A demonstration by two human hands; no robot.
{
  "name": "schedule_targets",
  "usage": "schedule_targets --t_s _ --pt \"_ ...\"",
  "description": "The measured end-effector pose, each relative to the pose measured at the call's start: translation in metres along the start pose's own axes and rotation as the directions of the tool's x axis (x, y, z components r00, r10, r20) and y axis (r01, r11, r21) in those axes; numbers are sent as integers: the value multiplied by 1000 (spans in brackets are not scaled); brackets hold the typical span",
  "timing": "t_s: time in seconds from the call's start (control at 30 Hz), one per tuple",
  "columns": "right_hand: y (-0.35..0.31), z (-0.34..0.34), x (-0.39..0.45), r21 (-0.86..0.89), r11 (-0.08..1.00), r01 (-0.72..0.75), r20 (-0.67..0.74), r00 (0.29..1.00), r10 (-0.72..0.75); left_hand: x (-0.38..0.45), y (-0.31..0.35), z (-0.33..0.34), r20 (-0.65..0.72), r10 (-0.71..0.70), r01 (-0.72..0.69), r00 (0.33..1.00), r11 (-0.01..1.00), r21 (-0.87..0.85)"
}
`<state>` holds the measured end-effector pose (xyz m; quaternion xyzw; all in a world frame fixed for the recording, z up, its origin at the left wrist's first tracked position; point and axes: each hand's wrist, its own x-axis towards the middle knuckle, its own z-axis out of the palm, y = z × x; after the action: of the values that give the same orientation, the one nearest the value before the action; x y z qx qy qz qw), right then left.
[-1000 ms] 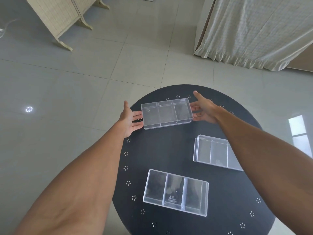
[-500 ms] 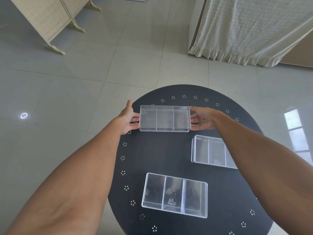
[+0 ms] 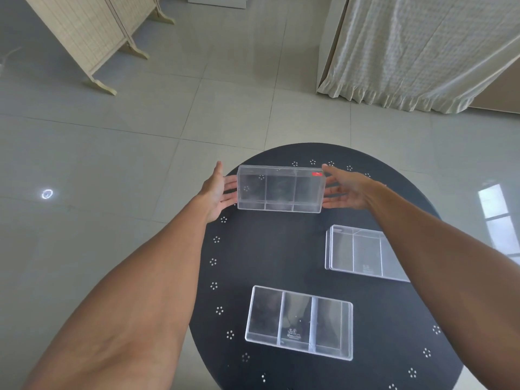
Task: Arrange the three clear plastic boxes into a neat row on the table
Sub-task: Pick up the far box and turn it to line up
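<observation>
Both our hands reach out over the far side of a round black table [image 3: 281, 249]. Our left hand [image 3: 218, 192] presses flat against the left short end of a clear plastic box [image 3: 280, 190], fingers spread and pointing away from us. Our right hand [image 3: 344, 190] presses the right short end in the same way, so the box is held between the two palms. This far box is tilted with its open side turned toward us, showing three compartments split by two clear dividers. A small red sticker [image 3: 317, 173] sits near its upper right corner. We cannot tell whether its lower edge touches the table.

A second clear box [image 3: 357, 253] lies flat on the right side of the table, partly hidden under our right forearm. A third clear box [image 3: 299, 322] lies flat nearest to us, also with three compartments and small pale lettering in the middle one. The three boxes are well apart from one another.

Small white dot clusters ring the edge of the table. Beyond it we see pale grey floor tiles [image 3: 140, 164], a folding wooden screen [image 3: 92, 32] at the upper left and a cream curtain [image 3: 416, 49] at the upper right.
</observation>
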<state>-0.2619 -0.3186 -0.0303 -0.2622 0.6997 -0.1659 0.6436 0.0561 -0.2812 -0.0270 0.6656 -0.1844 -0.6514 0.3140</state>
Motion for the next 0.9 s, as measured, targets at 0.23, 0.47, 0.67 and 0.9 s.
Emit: schedule_targets --t_s 0.23,0.47,0.67,0.9 --pt "15 0 -9 120 986 116 -16 993 -115 -7 4 6 -2 48 -48 999 997 59" --pt "34 5 -5 196 976 94 -92 993 -77 -8 2 15 -52 55 -44 997 981 188" --pt "36 4 -4 149 987 -65 -27 997 69 1 4 19 -196 76 -25 978 967 252" --pt "30 0 -8 156 985 68 -51 997 -61 2 8 18 -164 91 -79 982 994 76"
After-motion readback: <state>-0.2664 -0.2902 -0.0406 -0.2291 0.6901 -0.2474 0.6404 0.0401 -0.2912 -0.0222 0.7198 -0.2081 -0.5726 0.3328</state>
